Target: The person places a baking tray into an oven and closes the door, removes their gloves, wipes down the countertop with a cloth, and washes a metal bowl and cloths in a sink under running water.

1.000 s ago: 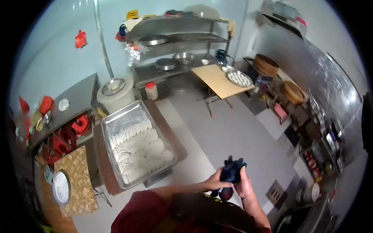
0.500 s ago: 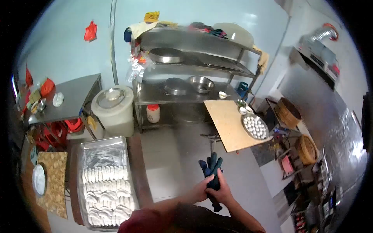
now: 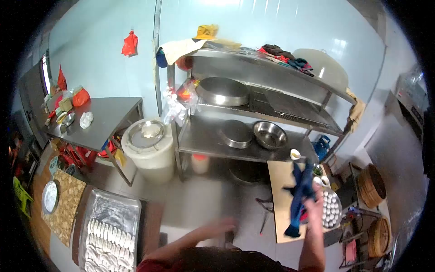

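Note:
Dark blue-green work gloves (image 3: 297, 192) hang from my right hand (image 3: 312, 205), which is closed round them. They look limp and are blurred by motion, in front of the light wooden board (image 3: 282, 199). My left hand (image 3: 222, 226) is apart from the gloves, low in the middle over the floor. Motion smears its fingers, and no object shows in it. Just right of my right hand, a round tray (image 3: 335, 216) of small white balls rests at the board's right edge.
At lower left is a metal tray (image 3: 136, 206) with rows of floured white pieces. A steel shelf (image 3: 204, 145) with pans stands ahead, cloths piled on its top (image 3: 285, 56). A lidded white bin (image 3: 152, 165) stands left of it; bamboo steamers (image 3: 371, 186) are at right.
My left hand has let go of the gloves and moved left. My right hand has carried them forward and right, over the wooden board. The view has also shifted.

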`<state>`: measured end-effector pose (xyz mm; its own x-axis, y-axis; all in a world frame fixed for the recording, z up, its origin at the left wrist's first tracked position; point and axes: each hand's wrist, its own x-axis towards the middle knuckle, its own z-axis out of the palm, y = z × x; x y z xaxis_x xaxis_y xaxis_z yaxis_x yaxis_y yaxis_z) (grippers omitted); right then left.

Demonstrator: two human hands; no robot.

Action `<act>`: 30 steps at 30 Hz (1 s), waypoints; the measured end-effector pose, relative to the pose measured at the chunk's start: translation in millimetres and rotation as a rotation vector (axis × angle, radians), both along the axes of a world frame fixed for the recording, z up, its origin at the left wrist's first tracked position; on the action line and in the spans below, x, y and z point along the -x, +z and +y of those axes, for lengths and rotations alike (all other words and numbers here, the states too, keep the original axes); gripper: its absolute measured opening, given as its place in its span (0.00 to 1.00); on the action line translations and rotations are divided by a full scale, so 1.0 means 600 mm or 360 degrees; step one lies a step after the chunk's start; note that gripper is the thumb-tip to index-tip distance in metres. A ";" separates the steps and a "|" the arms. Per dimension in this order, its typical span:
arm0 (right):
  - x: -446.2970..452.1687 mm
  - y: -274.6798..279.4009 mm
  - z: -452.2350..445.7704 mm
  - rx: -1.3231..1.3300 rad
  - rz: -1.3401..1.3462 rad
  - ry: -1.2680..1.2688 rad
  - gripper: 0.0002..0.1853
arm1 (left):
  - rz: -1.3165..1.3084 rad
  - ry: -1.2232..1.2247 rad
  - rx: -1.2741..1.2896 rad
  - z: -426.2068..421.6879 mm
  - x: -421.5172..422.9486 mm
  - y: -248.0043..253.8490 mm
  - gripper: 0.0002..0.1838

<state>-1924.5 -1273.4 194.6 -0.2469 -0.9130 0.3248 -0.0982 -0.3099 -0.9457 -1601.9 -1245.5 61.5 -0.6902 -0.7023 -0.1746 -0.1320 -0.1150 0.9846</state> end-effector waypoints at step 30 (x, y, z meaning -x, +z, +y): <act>-0.393 0.477 -1.005 0.0919 0.2511 0.0503 0.13 | -0.0426 0.1702 -0.0137 -0.457 -0.293 0.017 0.26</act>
<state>-1688.9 -1876.3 480.8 0.7670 -0.5447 0.3391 -0.6296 -0.7408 0.2342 -1426.4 -1519.8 71.9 0.3333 -0.8923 -0.3046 -0.1312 -0.3638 0.9222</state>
